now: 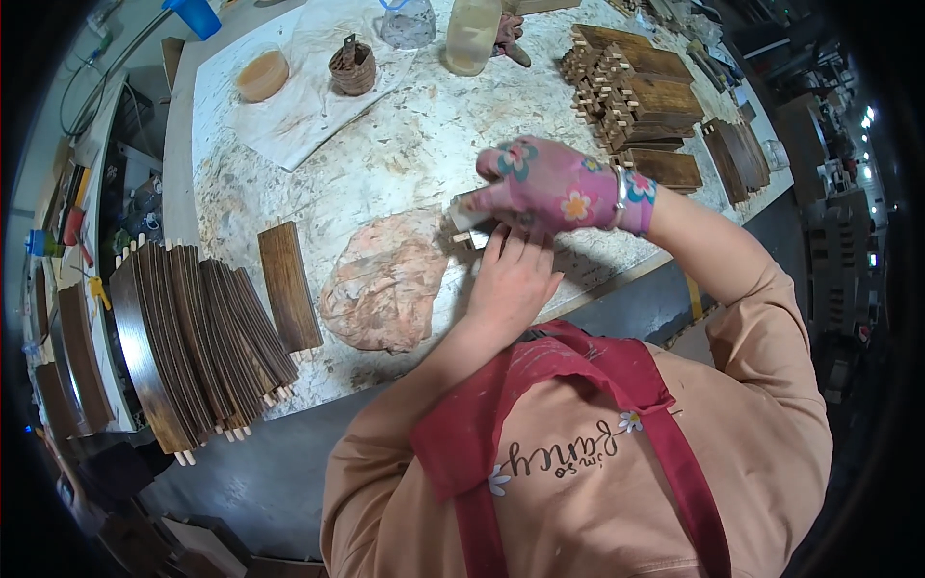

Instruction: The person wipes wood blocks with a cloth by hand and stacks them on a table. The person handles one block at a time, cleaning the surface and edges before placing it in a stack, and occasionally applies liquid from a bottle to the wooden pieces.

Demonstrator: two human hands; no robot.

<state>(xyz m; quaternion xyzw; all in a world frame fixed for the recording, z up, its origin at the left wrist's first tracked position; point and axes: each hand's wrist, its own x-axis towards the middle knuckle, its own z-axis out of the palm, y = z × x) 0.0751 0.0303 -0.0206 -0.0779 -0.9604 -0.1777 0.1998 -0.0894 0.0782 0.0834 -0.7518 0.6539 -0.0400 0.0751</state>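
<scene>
My right hand (559, 188), in a pink flowered glove, is closed over a small wooden board with pegs (467, 237). Its curled fingers cover most of the board, and a pale flat piece (466, 208) shows at the fingertips; what it is I cannot make out. Bare, my left hand (515, 281) comes in from below and grips the same board, its fingertips partly hidden beneath the glove. Left of both hands lies a crumpled, stained cloth (381, 289). Beyond that, a single brown wooden slat (288, 287) rests flat on the table.
A row of pegged slats (198, 337) leans at the table's left front. Stacked pegged boards (655, 96) fill the far right, beside more slats (737, 159). At the back are an amber bowl (262, 75), a brown cup (353, 71) and a jar of liquid (472, 43).
</scene>
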